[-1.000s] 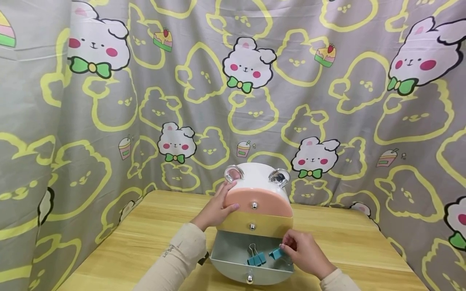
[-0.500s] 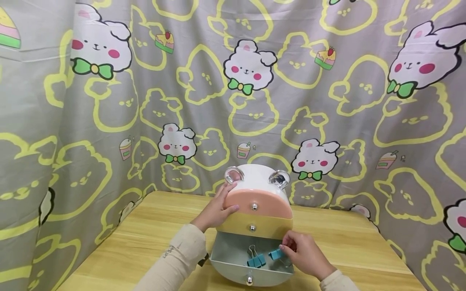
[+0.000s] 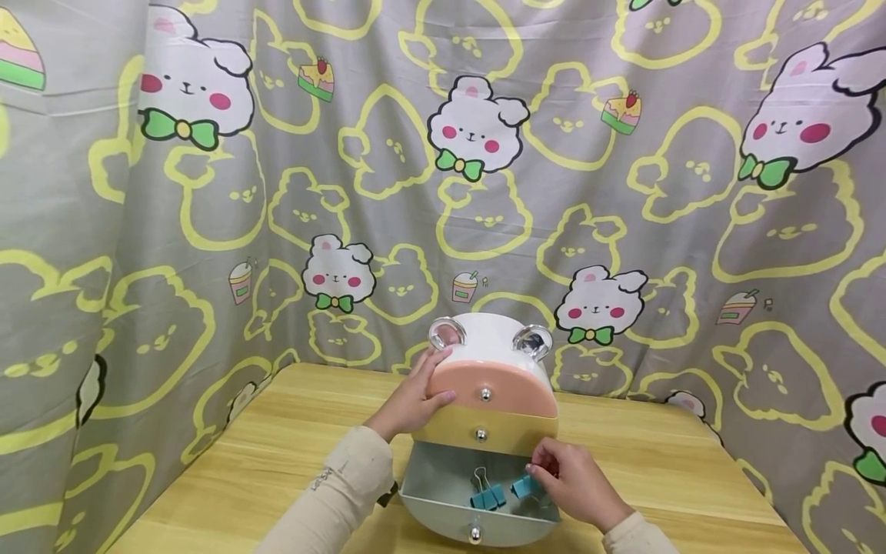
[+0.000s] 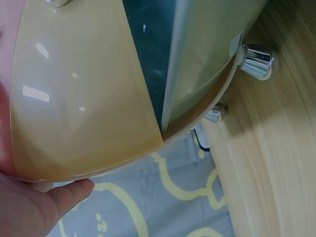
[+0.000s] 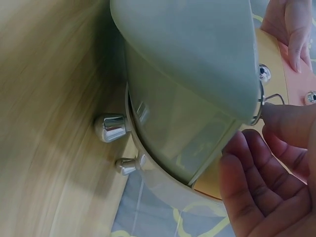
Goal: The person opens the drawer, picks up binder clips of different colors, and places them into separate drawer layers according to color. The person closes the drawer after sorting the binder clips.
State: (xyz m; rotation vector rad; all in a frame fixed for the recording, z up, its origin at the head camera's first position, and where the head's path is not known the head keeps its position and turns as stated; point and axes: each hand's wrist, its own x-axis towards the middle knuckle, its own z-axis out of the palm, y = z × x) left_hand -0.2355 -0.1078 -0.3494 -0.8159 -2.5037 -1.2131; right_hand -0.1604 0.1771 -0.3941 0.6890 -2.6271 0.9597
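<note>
A rounded, animal-eared drawer box stands on the table, its grey-green bottom drawer pulled out. My left hand rests along the box's upper left side, fingers extended and thumb lying on the front of the pink drawer. Over the open drawer's right side, my right hand pinches a teal binder clip; the fingers partly hide it. Beside it in the drawer lies another teal binder clip, a wire handle standing up. In the right wrist view, wire handles show by my thumb.
The yellow middle drawer is closed, with a round silver knob. Another knob projects from the open drawer's front. The wooden table extends to both sides. A patterned curtain surrounds its back and sides.
My right thumb and fingertips shift slightly up and left at the binder clip. The clip, left hand and drawers stay in nearly the same places.
</note>
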